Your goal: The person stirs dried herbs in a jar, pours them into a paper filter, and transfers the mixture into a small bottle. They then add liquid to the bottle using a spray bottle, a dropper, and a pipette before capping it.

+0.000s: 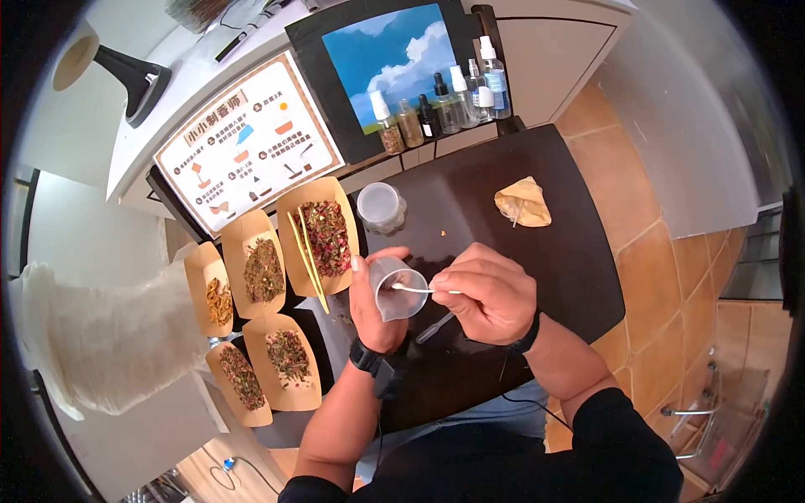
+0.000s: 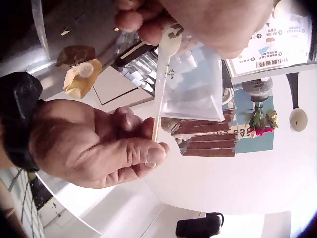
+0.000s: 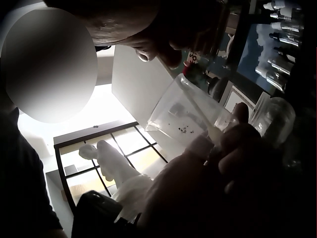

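In the head view my left hand [image 1: 376,310] grips a clear plastic cup [image 1: 401,303], tilted with its mouth toward the camera. Thumb and fingers of my right hand [image 1: 490,295] pinch the thin handle of a small white spoon [image 1: 411,287], whose bowl is inside the cup. The left wrist view shows dark bits on the spoon's bowl [image 2: 171,44] against the cup wall [image 2: 198,94]. Small dark specks cling to the cup [image 3: 185,111] in the right wrist view. On the table below the hands lies a clear plastic dropper [image 1: 434,328].
Paper trays of dried herbs [image 1: 264,268] stand at the left, yellow chopsticks [image 1: 309,260] across one. Behind the hands is a lidded clear jar [image 1: 381,208]. A crumpled tan bag [image 1: 523,203] lies at the back right; spray bottles [image 1: 449,105] line the far edge.
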`<state>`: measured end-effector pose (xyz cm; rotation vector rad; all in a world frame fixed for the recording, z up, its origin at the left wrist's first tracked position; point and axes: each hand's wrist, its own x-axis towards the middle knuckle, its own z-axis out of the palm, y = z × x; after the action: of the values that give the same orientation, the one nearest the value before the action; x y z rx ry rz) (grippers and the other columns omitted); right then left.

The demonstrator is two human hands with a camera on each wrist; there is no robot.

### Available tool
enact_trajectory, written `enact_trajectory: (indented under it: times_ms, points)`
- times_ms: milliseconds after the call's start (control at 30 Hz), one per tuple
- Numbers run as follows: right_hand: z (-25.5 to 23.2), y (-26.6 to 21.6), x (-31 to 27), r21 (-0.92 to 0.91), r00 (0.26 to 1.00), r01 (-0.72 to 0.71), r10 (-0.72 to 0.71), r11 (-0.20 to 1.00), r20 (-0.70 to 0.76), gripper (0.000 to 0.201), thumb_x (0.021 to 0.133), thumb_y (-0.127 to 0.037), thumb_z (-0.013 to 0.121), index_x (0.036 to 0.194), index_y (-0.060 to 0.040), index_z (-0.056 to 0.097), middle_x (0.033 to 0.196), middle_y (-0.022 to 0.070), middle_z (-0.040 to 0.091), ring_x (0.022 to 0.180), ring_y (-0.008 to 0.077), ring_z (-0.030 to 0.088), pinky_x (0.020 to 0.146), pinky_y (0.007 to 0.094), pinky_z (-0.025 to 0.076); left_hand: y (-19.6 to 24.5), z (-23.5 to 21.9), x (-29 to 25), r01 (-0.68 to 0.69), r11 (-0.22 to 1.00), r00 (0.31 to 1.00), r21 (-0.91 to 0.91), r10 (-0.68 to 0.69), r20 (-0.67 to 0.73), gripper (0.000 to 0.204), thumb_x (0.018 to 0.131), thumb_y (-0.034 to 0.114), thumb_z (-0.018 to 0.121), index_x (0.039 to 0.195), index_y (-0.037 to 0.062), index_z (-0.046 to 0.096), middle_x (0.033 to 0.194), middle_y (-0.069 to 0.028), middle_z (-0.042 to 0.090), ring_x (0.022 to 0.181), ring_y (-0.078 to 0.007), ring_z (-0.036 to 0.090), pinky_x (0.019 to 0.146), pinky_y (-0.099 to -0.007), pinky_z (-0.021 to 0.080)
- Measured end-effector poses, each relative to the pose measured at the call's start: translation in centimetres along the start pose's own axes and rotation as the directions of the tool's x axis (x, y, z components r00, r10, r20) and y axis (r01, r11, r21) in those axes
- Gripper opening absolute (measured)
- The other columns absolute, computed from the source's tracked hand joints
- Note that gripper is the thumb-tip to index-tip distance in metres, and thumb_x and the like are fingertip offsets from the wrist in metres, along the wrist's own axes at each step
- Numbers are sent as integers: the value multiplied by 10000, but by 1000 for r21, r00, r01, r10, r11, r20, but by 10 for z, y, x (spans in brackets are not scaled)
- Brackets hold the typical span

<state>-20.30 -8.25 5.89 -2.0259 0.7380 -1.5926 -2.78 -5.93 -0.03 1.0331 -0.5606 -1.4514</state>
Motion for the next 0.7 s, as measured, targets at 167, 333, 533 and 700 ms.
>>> enact_trajectory:
  times_ms: [167,333,533,700]
  points:
    - [-1,1,1,-93,991,130,-133,987,-21,288,782,21,834,1040,15,708,863,126,713,691,262,660,605,349,527,0,0,0,4,999,1000,-52,-3,20,667,1111,536,318,1182,-43,641,885,-58,638,788,-131,599,742,-268,493]
    - [1,1,-2,-69,995,77,-81,995,-52,303,794,54,807,1070,20,686,838,122,700,642,251,639,568,346,512,-4,2,2,4,997,1000,-78,-6,-19,615,1119,512,312,1182,-23,610,845,-110,668,750,-198,628,713,-318,510]
    - [3,6,-3,-73,996,41,-47,996,-82,301,785,112,778,1056,31,673,840,138,716,613,235,655,548,306,513,0,7,0,-20,998,1000,-66,19,-10,658,1101,547,344,1214,-39,623,911,-74,648,824,-151,617,770,-294,503]
    - [-3,-1,-6,9,989,-149,149,989,-18,230,826,92,753,1038,40,679,823,136,719,615,183,659,548,285,509,1,9,-1,-28,997,1000,-66,28,-7,605,1106,525,354,1184,-8,631,895,-48,648,823,-160,615,746,-305,496]
